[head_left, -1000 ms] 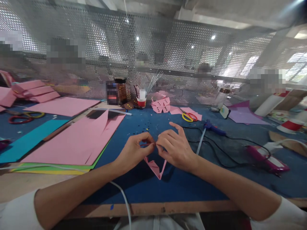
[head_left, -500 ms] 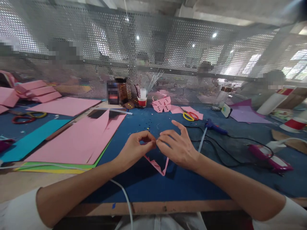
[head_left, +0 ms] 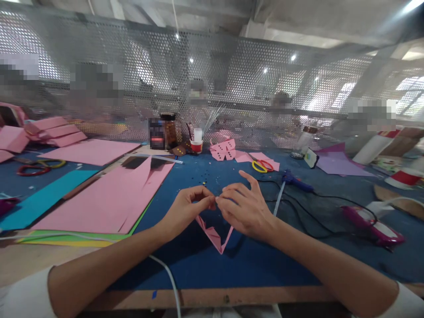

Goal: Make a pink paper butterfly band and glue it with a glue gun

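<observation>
Between my hands is a folded pink paper piece (head_left: 214,238), its pointed V-shaped end facing me above the blue tabletop. My left hand (head_left: 190,206) pinches the upper part of the paper, thumb against forefinger. Opposite it, my right hand (head_left: 244,206) is closed at the fingertips on the same paper, with its forefinger raised. The fingertips of both hands nearly meet and hide the paper's upper edge. Beyond the hands lies a pink paper butterfly shape with dark dots (head_left: 223,150).
Pink sheets (head_left: 99,198) and a teal strip (head_left: 49,198) lie at left. Yellow-and-red scissors (head_left: 262,165) and a blue glue gun (head_left: 296,181) with a black cord are at right, near a purple power strip (head_left: 374,225). A perforated metal screen (head_left: 232,62) stands behind.
The view has tilted slightly upward, so everything sits lower in the picture. The pink folded paper has tipped a little, showing more of its inner face; both hands keep the same pinch.
</observation>
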The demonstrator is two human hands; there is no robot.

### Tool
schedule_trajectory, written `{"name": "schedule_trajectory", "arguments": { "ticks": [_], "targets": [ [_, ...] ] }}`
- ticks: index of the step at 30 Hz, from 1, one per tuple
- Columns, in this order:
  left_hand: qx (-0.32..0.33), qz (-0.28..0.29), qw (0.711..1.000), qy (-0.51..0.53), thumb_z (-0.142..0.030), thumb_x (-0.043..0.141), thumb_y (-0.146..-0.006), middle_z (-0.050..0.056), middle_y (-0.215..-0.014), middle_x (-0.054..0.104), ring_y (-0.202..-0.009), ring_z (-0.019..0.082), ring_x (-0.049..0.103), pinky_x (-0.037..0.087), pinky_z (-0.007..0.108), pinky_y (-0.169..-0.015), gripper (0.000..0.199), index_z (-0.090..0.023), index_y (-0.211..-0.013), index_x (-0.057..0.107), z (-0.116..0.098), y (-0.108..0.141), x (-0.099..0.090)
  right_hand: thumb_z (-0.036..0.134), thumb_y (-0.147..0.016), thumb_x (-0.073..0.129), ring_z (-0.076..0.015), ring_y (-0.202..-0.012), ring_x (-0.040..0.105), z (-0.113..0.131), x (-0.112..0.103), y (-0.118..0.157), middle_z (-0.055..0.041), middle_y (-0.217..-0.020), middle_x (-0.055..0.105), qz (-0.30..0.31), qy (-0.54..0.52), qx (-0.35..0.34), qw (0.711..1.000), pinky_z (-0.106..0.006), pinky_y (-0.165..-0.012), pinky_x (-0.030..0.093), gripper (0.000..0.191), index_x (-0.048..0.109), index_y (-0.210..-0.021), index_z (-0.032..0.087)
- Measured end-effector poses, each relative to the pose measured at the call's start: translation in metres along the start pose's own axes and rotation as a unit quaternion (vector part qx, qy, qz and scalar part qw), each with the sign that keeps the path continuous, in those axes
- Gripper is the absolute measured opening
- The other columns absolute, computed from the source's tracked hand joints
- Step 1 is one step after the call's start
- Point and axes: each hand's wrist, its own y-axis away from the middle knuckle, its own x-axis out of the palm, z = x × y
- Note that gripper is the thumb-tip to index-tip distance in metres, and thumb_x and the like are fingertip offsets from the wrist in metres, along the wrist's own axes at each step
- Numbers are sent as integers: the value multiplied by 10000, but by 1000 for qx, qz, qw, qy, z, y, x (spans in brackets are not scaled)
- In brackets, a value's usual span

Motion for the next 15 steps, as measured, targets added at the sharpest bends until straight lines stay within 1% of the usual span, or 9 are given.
{"name": "schedule_trajectory", "arguments": {
  "ticks": [3,5,8,11,15],
  "targets": [
    [-2,-6,1000,-21,-277,595,-846,9,-715,681,-714,153,618,477,258,-705,167,-165,-742,663,-2,1,2,182,-929,547,-164,-934,639,1,3,-1,0,-897,713,-18,-99,74,992,-524,-1147,220,115,650,-946,229],
    [1,-13,999,-45,-257,595,-843,5,-714,688,-720,153,621,469,255,-706,151,-169,-744,667,-3,2,2,195,-932,563,-151,-889,653,0,6,-2,7,-890,720,-25,-171,121,977,-490,-1127,278,99,655,-916,228],
    [11,-23,997,-71,-244,601,-843,-1,-733,694,-733,153,626,464,256,-719,127,-177,-767,677,-2,4,3,217,-938,576,-145,-870,668,-3,9,-3,14,-902,732,-15,-261,182,948,-455,-1098,344,97,667,-909,229],
    [19,-25,996,-79,-247,606,-851,-6,-752,691,-739,150,627,463,251,-714,117,-184,-791,684,0,5,3,229,-912,614,-149,-851,668,-3,8,-5,14,-887,728,-1,-301,220,928,-432,-1079,371,66,672,-881,219],
    [26,-22,995,-89,-237,607,-858,-12,-744,684,-741,144,621,456,242,-711,116,-187,-788,685,0,6,3,213,-872,655,-153,-832,652,-2,7,-5,14,-848,711,11,-300,234,925,-364,-950,461,28,660,-845,210]
  ]
}}
